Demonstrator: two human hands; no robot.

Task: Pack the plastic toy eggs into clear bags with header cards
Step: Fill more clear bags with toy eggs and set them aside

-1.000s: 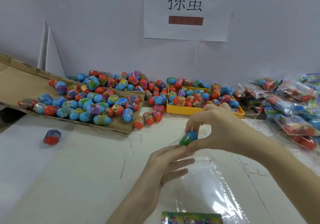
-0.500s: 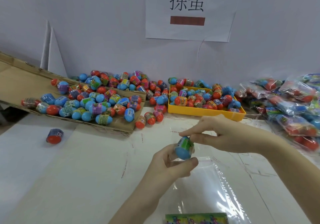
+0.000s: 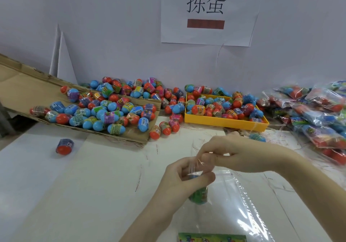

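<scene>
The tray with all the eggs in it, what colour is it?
The tray is bright yellow, seen in the head view.

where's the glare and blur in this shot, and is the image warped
Head view: white glare streaks on the clear bag; the packed bags at right look soft and smeared; wide-angle warping bends the cardboard sheet edge; lighting is flat, shadows faint.
</scene>
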